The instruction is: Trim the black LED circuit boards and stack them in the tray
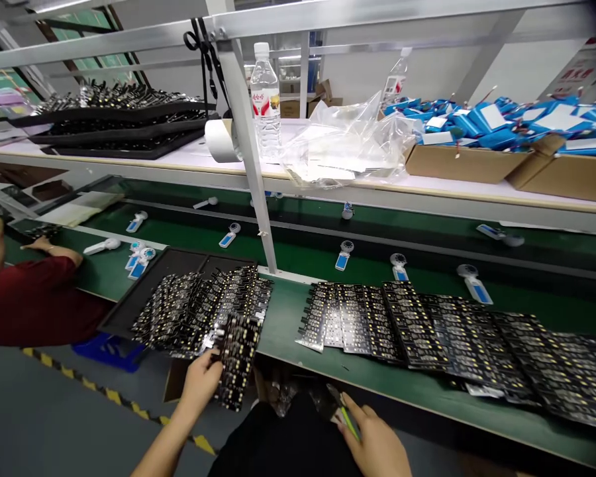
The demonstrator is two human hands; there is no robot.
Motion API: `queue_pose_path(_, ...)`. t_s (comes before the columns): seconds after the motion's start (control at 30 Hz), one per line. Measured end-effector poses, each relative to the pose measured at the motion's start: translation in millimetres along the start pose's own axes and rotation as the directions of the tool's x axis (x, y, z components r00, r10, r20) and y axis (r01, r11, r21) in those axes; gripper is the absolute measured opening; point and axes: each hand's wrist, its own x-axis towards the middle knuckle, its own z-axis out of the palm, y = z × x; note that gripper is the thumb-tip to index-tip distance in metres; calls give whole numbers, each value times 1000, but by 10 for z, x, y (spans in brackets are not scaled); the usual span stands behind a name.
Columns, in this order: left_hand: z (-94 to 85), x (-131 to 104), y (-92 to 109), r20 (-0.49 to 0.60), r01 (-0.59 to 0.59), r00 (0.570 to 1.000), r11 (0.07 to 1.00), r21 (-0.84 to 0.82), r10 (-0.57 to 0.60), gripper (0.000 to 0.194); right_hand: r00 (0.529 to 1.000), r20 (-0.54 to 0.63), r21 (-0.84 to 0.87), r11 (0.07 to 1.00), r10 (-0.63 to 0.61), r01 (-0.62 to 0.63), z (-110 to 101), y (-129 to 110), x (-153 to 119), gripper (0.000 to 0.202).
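Two hands low in view. Left hand [201,381] clamped, fingers closed on lower edge of a black circuit board panel [237,361], held upright at near edge of green desk [288,331], just overlapping heap of like panels [203,308] in black tray [144,285]. Right hand [375,440] over lap, fingers curled shut on green-handled tool [346,416]. Further row of overlapping panels [451,338] spread along desk to right. Small blue-and-white devices [343,255] spaced on conveyor behind. Water bottle [265,99], plastic bags [347,142] on shelf above. Red sleeve [30,298] of another person at far left.
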Motion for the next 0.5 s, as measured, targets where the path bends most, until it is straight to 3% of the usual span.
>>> queue_pose_path(0.17, -196, 965, 38, -107, 106, 991, 975, 194, -86, 35, 984, 142, -10, 994, 109, -109, -71, -30, -36, 48)
queue_pose_path(0.27, -163, 1396, 173, -176, 101, 983, 946, 309, -48, 57, 960, 251, 1, 992, 123, -127, -153, -51, -54, 51)
queue_pose_path(0.37, 251, 1503, 403, -94, -34, 993, 927, 374, 74, 60, 947, 276, 44, 983, 161, -180, -157, 8, -121, 52)
queue_pose_path(0.5, 1319, 1236, 792, 158, -184, 978, 915, 358, 136, 54, 939, 239, 86, 958, 248, -275, -89, 123, -256, 52)
